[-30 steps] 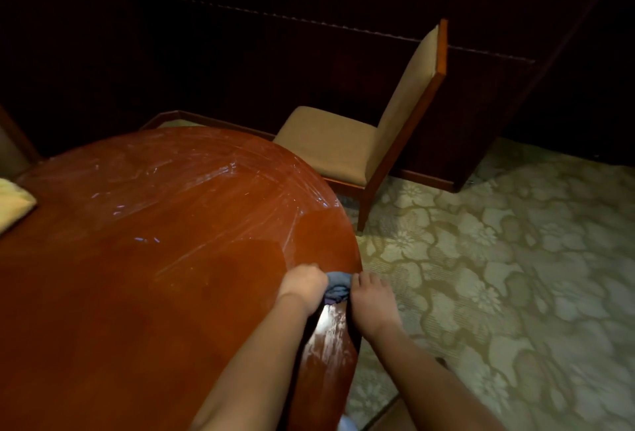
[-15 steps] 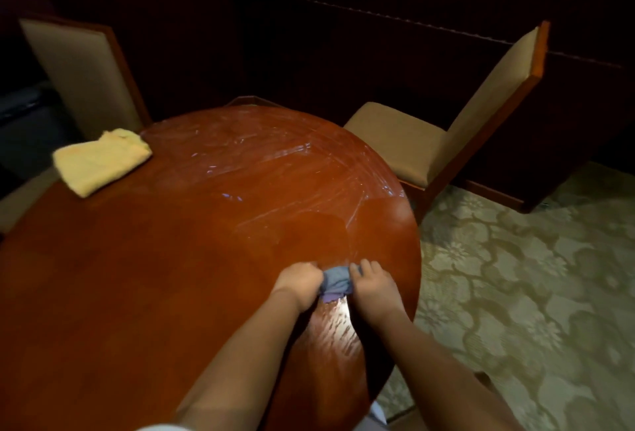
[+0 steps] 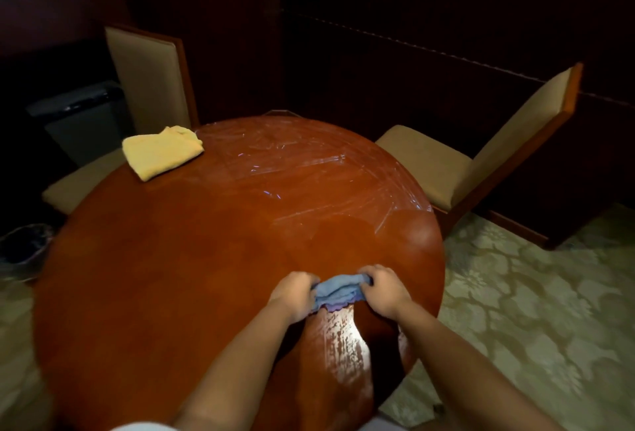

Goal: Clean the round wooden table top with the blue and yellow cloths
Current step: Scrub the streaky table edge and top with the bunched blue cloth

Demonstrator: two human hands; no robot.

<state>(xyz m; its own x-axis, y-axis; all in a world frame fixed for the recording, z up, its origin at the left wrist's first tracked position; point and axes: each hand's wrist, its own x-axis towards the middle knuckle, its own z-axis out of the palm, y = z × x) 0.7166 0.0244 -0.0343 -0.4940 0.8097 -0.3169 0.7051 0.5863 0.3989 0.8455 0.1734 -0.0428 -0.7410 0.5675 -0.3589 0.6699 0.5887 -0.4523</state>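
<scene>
The round wooden table top [image 3: 206, 258] fills the middle of the view, glossy with smeared streaks on its far right part. A bunched blue cloth [image 3: 338, 290] lies on the near right of the table. My left hand [image 3: 296, 294] grips its left end and my right hand [image 3: 385, 289] grips its right end, stretching it between them. A folded yellow cloth [image 3: 161, 151] rests alone on the far left edge of the table, well away from both hands.
Two beige padded chairs stand at the table: one chair [image 3: 147, 87] behind the yellow cloth, another chair [image 3: 481, 162] at the right. A dark wall panel [image 3: 412, 52] is behind. Patterned carpet [image 3: 532, 310] covers the floor on the right. A dark bin [image 3: 82, 114] stands far left.
The view has swung left, bringing the yellow cloth and left chair into sight. My hands have drawn apart, so more of the blue cloth shows between them.
</scene>
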